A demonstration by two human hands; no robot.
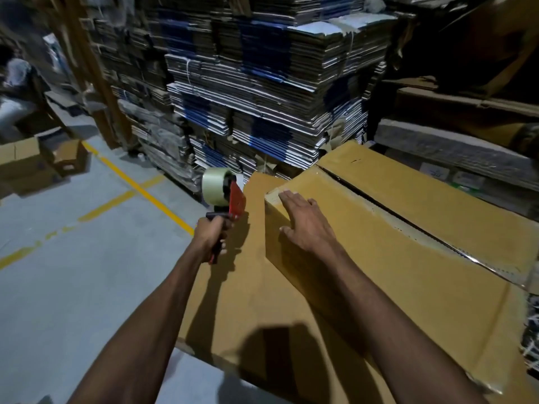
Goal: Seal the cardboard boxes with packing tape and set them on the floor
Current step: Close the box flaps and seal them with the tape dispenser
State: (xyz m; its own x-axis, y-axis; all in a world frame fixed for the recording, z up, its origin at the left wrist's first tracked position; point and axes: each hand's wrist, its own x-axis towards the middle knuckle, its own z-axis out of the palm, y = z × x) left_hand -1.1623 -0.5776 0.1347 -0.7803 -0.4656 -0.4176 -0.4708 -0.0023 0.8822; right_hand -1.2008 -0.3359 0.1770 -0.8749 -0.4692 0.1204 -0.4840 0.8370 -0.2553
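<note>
Trainee: Brown cardboard box [393, 252] lies across the lower right of the view, on top of what looks like another flat sheet of cardboard [248, 287]. Is its top seam closed?

Instructor: Partly. A strip of clear tape [423, 237] appears to run along the seam, yet a dark gap shows between the two top flaps toward the far end. Judge the seal as unfinished.

Trainee: Where are the hands?

Instructor: Right hand [306, 225] rests flat on the near-left corner of the box, fingers [287, 198] spread and released, grasping nothing. Left hand [211, 234] is clenched around the handle of the red tape dispenser [230, 199], which is held off the left side of the box, roll upward, not touching the cardboard.

Trainee: How is the next pass done well?

Instructor: Keep the flat hand pressing down so the flaps meet and the box cannot slide. Bring the dispenser to the end wall of the box, start the tape below the edge, then draw it along the seam in one steady pull, roller pressed firmly. Carry the tape over the far edge before cutting. Rub the strip flat afterwards. Only then lower the box to the grey floor [73, 258].
</note>
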